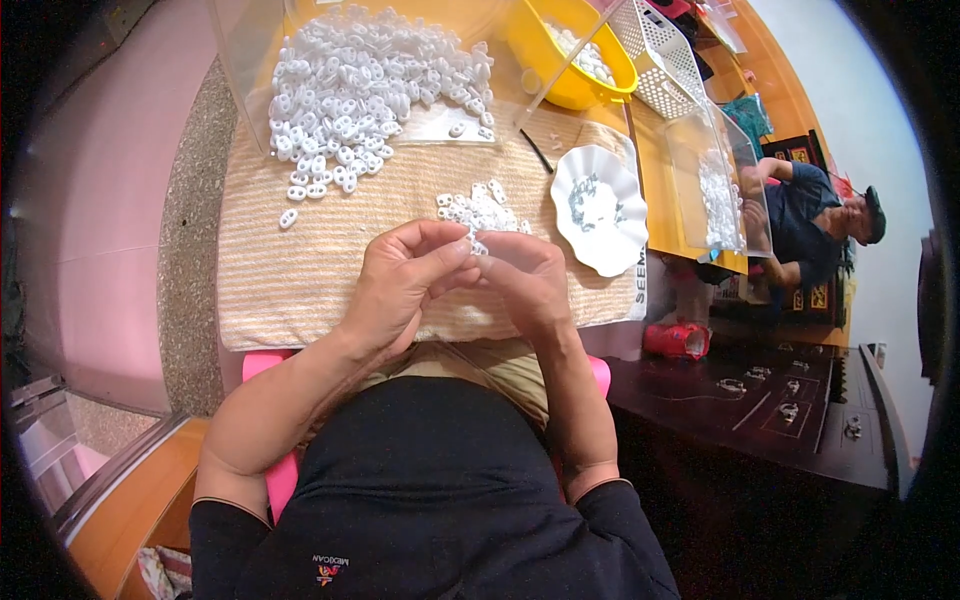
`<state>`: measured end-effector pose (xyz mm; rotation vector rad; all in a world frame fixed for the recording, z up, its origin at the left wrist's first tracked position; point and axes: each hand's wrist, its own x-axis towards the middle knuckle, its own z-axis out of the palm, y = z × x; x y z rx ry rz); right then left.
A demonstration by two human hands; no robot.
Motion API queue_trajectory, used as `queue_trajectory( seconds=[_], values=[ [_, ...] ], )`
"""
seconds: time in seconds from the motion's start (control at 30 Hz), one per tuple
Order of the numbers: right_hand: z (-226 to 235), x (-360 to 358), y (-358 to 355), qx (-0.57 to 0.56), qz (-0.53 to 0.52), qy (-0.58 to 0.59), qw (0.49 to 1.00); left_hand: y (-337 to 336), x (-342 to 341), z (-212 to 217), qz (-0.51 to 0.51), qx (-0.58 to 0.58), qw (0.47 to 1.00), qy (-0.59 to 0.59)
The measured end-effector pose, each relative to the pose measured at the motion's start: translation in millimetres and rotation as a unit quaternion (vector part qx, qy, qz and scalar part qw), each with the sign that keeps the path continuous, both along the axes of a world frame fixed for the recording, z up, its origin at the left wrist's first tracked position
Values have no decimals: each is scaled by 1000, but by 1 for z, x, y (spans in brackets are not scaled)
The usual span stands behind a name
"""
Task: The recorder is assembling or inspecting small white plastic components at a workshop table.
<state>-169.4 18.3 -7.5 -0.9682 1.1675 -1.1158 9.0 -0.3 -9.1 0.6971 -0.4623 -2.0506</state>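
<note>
My left hand (405,275) and my right hand (532,285) meet over the striped towel (290,270), thumbs and fingertips pinched together on a small white plastic piece (479,243). Fingers cover most of that piece. Just beyond them lies a small heap of similar white pieces (485,208). A much larger pile of white two-holed plastic pieces (370,85) spreads at the far left, with one loose piece (288,218) nearer me. To the right of my hands sits a white scalloped dish (622,245) holding tiny greyish parts (592,205). A thin black stick (537,152) lies beside it.
At the back right stand a yellow basin (622,70) with white pieces and a white perforated basket (668,75). A clear box (690,150) holds more pieces near another person (815,205). A red cylindrical object (678,341) is at the right.
</note>
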Motion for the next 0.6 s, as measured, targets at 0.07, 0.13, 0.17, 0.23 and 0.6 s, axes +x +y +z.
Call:
queue_trajectory(
  seconds=[0.07,0.13,0.17,0.23,0.6],
  values=[
    [0,-2,0,20,13,-15,1000,1,0,0,-4,-1,1000,1],
    [-1,-6,-1,24,29,-39,999,1,0,2,-9,-3,1000,2],
    [-2,-8,-1,28,47,-63,997,1,0,2,-10,-3,1000,2],
    [-1,-9,-3,26,54,-74,995,1,0,0,-14,-6,1000,1],
    [-2,-17,-3,55,75,-73,993,2,-2,-1,-20,-9,1000,-13]
  ],
)
